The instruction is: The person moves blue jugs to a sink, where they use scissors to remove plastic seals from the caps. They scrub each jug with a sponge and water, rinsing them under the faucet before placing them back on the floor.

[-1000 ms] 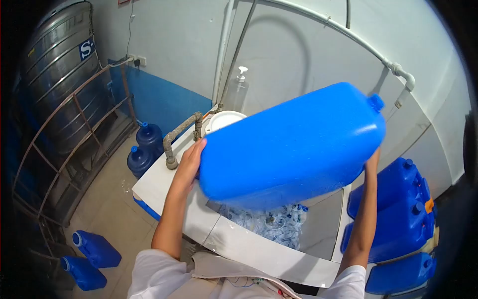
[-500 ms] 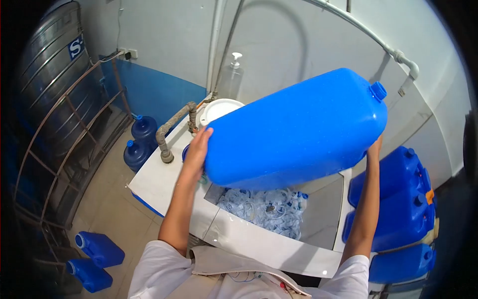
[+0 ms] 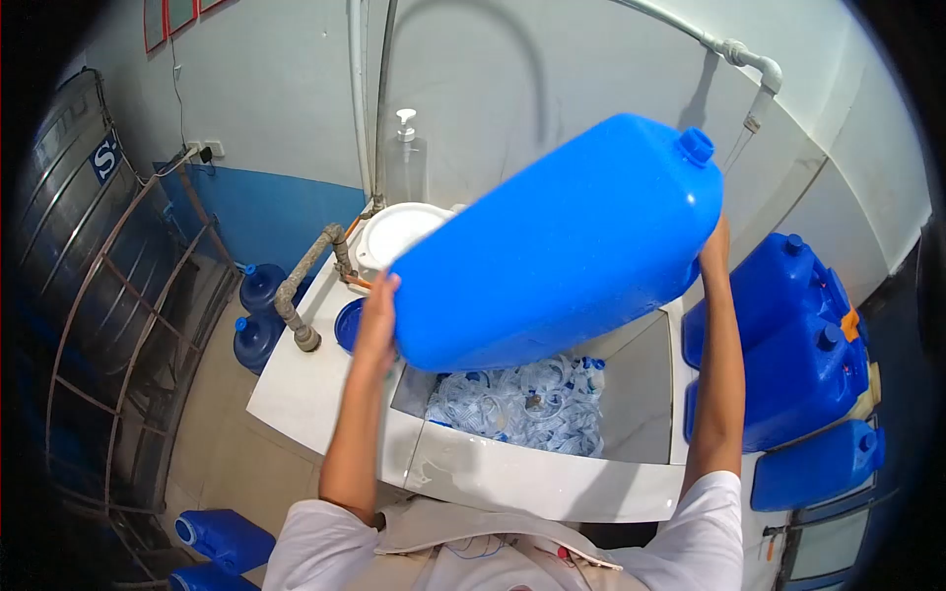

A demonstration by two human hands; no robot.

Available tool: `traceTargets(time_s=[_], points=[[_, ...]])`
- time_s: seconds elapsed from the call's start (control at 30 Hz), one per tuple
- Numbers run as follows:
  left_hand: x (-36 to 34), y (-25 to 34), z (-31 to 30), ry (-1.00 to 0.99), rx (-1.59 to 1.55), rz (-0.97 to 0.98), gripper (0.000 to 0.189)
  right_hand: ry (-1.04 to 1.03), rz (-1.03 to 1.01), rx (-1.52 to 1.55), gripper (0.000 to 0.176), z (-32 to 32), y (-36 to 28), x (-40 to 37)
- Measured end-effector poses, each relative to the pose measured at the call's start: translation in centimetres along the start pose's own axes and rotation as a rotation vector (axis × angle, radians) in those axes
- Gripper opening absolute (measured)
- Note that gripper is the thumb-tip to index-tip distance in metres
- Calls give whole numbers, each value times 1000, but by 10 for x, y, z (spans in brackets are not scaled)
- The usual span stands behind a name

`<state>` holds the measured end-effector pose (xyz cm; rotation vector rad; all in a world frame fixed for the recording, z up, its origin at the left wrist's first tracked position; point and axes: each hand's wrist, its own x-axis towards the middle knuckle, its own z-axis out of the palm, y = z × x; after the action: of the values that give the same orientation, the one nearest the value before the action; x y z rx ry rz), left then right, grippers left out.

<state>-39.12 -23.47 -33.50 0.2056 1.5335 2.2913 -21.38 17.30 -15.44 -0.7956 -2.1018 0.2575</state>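
A large blue jerrycan (image 3: 562, 246) is held up, tilted, over a tiled basin (image 3: 641, 414). Its uncapped-looking neck (image 3: 697, 146) points to the upper right. My left hand (image 3: 376, 320) grips the lower left end, with the fingers partly behind it. At the other end my right hand (image 3: 716, 246) holds the neck side, its fingers mostly hidden behind the container. Below, crumpled clear plastic pieces with blue bits (image 3: 527, 404) fill part of the basin. Thin lines that look like water hang under a wall pipe's outlet (image 3: 754, 116), right of the neck.
On the counter (image 3: 296, 394) stand a bent pipe (image 3: 296, 295), a white round lid (image 3: 399, 234) and a pump bottle (image 3: 405, 163). Several blue jerrycans (image 3: 788, 384) line the right side. Left are water jugs (image 3: 261, 315), small blue containers (image 3: 227, 540) and a steel tank (image 3: 89, 187) behind metal bars.
The view has shifted. The jerrycan tilts more steeply, its neck end higher, and both hands have moved with it. Thin water-like lines now show under the wall pipe.
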Motion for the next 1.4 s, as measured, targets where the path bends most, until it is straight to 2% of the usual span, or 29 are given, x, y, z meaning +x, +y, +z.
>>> traceTargets(time_s=[0.03, 0.07, 0.1, 0.13, 0.2, 0.23, 0.3, 0.37, 0.4, 0.5, 0.53, 0.6, 0.67, 0.7, 0.73, 0.77, 0.8, 0.87, 0.9, 1.0, 1.03, 1.1, 1.13, 1.23, 1.3, 1.37, 1.4], points=[[-2, -19, 0, 1, 5, 0, 48, -43, 30, -2, 35, -3, -9, -4], [-13, -41, -4, 3, -24, -105, 48, -41, 34, 2, 35, 6, -8, -8], [-22, -53, -6, 4, -56, -208, 48, -120, 63, -153, 36, 19, -4, -9], [-32, -44, -8, -2, -53, -205, 48, -198, 92, -311, 38, 23, -8, -11], [-51, -8, -23, 37, -38, -291, 47, -189, 109, -269, 39, 21, -26, -13], [-49, 17, -28, -32, -6, -260, 46, -200, 123, -230, 39, 15, -38, -19], [-46, 54, -20, -60, 50, -62, 46, -179, 124, -168, 39, 6, -38, -12], [-29, 53, -3, -85, 8, -23, 46, -62, 100, -104, 40, 4, -14, 3], [-23, 44, 3, -100, -38, 24, 46, 23, -14, 3, 41, 2, -8, 2], [-3, -49, -3, -14, -110, -107, 46, -87, 34, -95, 43, 11, 6, 1], [-13, -58, -16, -23, -103, -112, 46, -83, 46, -98, 43, 13, 4, -7], [-24, -70, -36, -29, -158, -295, 47, -235, 128, -321, 45, 20, -16, -20], [-55, 12, -20, -10, -9, -239, 49, -217, 151, -239, 45, 12, -33, -23], [-48, 26, -29, -26, 68, -123, 49, -204, 166, -150, 46, 4, -40, -24], [-55, 60, -15, -68, -12, -150, 47, -176, 156, -57, 44, -6, -47, -22], [-47, 66, -13, -14, 56, -9, 60, -176, 169, -61, 44, -6, -37, -16], [-38, 67, -4, -47, 61, 31, 58, -98, 117, -17, 43, -5, -24, -5], [-25, 40, 3, -84, 71, 66, 57, 46, 76, 1, 43, 4, -3, 5], [-11, 2, 0, -83, -24, -14, 53, 50, 86, 2, 43, 7, 0, -1], [-22, -55, -28, -97, -132, -149, 50, -245, 196, -213, 44, 22, -2, -16], [-32, -49, -20, -99, -150, -210, 50, -233, 200, -213, 44, 21, -11, -22], [-60, 3, -17, 10, 10, -169, 52, -298, 186, -169, 46, 19, -27, -28], [-48, 13, -35, -65, -20, -155, 53, -299, 195, -170, 46, 15, -33, -28], [-53, 55, -4, 27, 74, -22, 56, -206, 237, -48, 48, 4, -37, -16], [-30, 16, -9, 15, 52, -26, 56, -141, 181, -8, 50, 6, -27, -9], [-20, -15, -13, -4, 32, -15, 55, -140, 211, -21, 49, 17, -13, -14], [-23, -27, -17, -9, 8, -59, 54, -215, 241, -46, 49, 28, -2, -18]])
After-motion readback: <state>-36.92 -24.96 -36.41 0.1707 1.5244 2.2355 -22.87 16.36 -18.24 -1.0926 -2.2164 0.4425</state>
